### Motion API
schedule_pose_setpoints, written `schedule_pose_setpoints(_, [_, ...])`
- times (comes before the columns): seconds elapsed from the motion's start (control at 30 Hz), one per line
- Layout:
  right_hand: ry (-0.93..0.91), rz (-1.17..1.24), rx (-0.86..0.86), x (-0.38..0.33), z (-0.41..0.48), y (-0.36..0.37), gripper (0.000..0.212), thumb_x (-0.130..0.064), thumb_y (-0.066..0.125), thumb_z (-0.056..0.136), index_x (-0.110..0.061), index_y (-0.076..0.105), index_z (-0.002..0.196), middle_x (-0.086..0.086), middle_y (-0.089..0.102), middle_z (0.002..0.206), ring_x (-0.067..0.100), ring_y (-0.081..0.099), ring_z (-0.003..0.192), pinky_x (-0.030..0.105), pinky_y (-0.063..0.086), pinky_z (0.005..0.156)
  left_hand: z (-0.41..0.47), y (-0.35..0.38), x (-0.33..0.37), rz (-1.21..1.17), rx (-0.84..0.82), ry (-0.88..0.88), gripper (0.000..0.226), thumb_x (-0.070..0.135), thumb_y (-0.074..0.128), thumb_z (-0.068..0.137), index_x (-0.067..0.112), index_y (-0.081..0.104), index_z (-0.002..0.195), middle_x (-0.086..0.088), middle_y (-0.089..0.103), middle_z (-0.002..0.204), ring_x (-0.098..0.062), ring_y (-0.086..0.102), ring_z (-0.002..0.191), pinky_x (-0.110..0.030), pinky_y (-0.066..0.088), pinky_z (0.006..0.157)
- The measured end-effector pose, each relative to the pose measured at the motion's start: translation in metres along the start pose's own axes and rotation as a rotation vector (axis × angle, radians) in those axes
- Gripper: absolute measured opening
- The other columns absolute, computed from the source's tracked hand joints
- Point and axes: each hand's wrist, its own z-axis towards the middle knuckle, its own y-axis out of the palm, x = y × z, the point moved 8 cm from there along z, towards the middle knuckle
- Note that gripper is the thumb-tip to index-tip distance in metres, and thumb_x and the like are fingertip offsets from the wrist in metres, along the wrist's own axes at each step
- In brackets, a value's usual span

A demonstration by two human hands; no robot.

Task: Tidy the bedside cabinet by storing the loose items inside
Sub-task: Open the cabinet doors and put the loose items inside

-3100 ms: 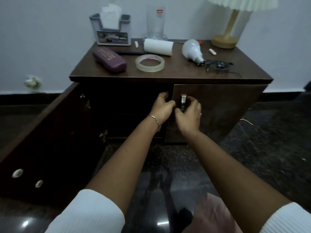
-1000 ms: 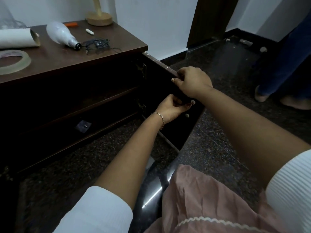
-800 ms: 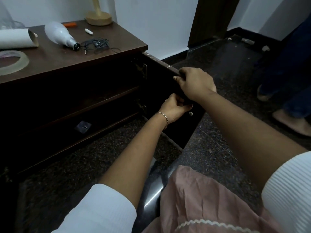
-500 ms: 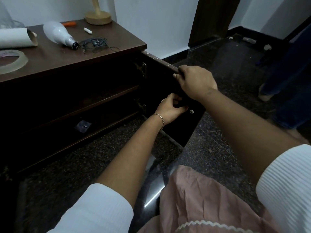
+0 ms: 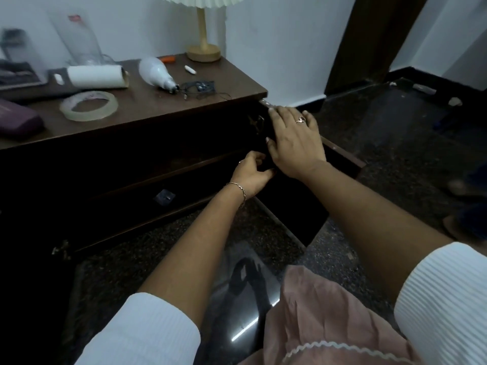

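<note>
Right grip [image 5: 295,138], a bare hand, lies wide over the top edge of the cabinet's open right door [image 5: 297,206], fingers nearly straight, thumb down the inner face. Just beneath it the left grip [image 5: 250,172] is curled against that same face; whether it holds anything I cannot tell. The loose items lie up on the counter [image 5: 147,109]: tape ring [image 5: 88,105], paper roll [image 5: 96,76], light bulb [image 5: 155,73], earphones [image 5: 199,86] and purple case [image 5: 18,122], with the lamp [image 5: 203,52] at the back corner.
</note>
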Motion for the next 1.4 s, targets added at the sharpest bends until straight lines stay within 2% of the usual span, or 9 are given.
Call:
schedule_pose_setpoints(0.33, [-0.218, 0.217, 0.002, -0.141, 0.035, -0.034, 0.057, -0.034, 0.050, 0.090, -0.014, 0.037, 0.142, 0.007, 0.035, 0.150, 0.023, 0.030, 0.141, 0.043, 0.025, 0.113, -0.057, -0.184, 0.004, 0.055, 0.475, -0.003, 0.038, 0.011, 0.063, 0.081, 0.010, 0.054, 0.118, -0.006, 0.064, 0.113, -0.021, 0.063, 0.099, -0.028, 0.049, 0.088])
schedule_pose_setpoints(0.5, [-0.352, 0.353, -0.002, -0.205, 0.052, -0.054, 0.059, -0.029, 0.054, 0.089, -0.012, 0.037, 0.142, 0.008, 0.033, 0.151, 0.022, 0.029, 0.140, 0.035, 0.026, 0.113, -0.099, -0.271, -0.009, 0.138, 0.747, -0.027, 0.020, 0.008, 0.059, 0.076, 0.019, 0.060, 0.093, 0.000, 0.068, 0.093, -0.020, 0.064, 0.083, -0.037, 0.053, 0.084])
schedule_pose_setpoints(0.6, [-0.413, 0.440, -0.028, -0.238, 0.061, -0.062, 0.059, -0.026, 0.054, 0.089, -0.010, 0.035, 0.143, 0.009, 0.032, 0.152, 0.023, 0.028, 0.140, 0.031, 0.025, 0.113, -0.121, -0.315, -0.016, 0.209, 0.894, -0.052, 0.018, 0.009, 0.058, 0.073, 0.021, 0.060, 0.087, -0.003, 0.067, 0.096, -0.023, 0.062, 0.094, -0.039, 0.050, 0.091])
schedule_pose_setpoints(0.67, [-0.447, 0.519, -0.053, -0.260, 0.068, -0.062, 0.059, -0.024, 0.055, 0.089, -0.011, 0.035, 0.142, 0.007, 0.031, 0.151, 0.023, 0.030, 0.139, 0.032, 0.029, 0.111, -0.130, -0.342, -0.020, 0.312, 0.961, -0.109, 0.023, 0.011, 0.059, 0.076, 0.014, 0.060, 0.098, -0.010, 0.060, 0.109, -0.027, 0.055, 0.107, -0.036, 0.042, 0.099])
schedule_pose_setpoints(0.77, [-0.504, 0.617, -0.078, -0.296, 0.080, -0.062, 0.057, -0.024, 0.054, 0.090, -0.012, 0.035, 0.142, 0.005, 0.029, 0.152, 0.024, 0.036, 0.136, 0.036, 0.035, 0.108, -0.130, -0.373, -0.030, 0.328, 0.959, -0.179, 0.041, 0.011, 0.060, 0.080, 0.004, 0.049, 0.119, -0.018, 0.047, 0.129, -0.032, 0.043, 0.122, -0.032, 0.030, 0.104])
schedule_pose_setpoints(0.83, [-0.545, 0.650, -0.112, -0.322, 0.086, -0.059, 0.059, -0.026, 0.050, 0.093, -0.010, 0.029, 0.146, 0.005, 0.025, 0.154, 0.021, 0.029, 0.141, 0.033, 0.029, 0.111, -0.123, -0.388, -0.039, 0.268, 0.924, -0.199, 0.047, 0.009, 0.061, 0.080, 0.001, 0.045, 0.123, -0.021, 0.045, 0.133, -0.032, 0.040, 0.127, -0.029, 0.026, 0.106])
schedule_pose_setpoints(1.03, [-0.625, 0.649, -0.198, -0.390, 0.103, -0.047, 0.071, -0.031, 0.052, 0.094, -0.004, 0.017, 0.149, 0.014, 0.016, 0.158, 0.024, 0.015, 0.147, 0.031, 0.014, 0.117, -0.118, -0.429, -0.056, 0.192, 0.912, -0.301, 0.041, 0.006, 0.052, 0.083, 0.004, 0.046, 0.123, -0.017, 0.061, 0.123, -0.032, 0.054, 0.119, -0.038, 0.041, 0.102])
schedule_pose_setpoints(1.2, [-0.530, 0.639, -0.238, -0.410, 0.117, -0.037, 0.071, -0.032, 0.054, 0.092, -0.004, 0.020, 0.147, 0.021, 0.026, 0.152, 0.035, 0.031, 0.139, 0.041, 0.027, 0.113, -0.115, -0.434, -0.064, 0.227, 0.892, -0.327, 0.047, 0.007, 0.051, 0.080, 0.013, 0.046, 0.126, -0.011, 0.064, 0.120, -0.030, 0.058, 0.112, -0.037, 0.045, 0.097])
schedule_pose_setpoints(1.4, [-0.491, 0.613, -0.262, -0.418, 0.127, -0.029, 0.061, -0.029, 0.052, 0.093, -0.001, 0.027, 0.141, 0.023, 0.045, 0.133, 0.039, 0.043, 0.124, 0.045, 0.035, 0.102, -0.114, -0.436, -0.059, 0.361, 0.907, -0.351, 0.035, 0.013, 0.047, 0.087, 0.009, 0.049, 0.121, -0.016, 0.062, 0.119, -0.035, 0.055, 0.112, -0.033, 0.041, 0.088])
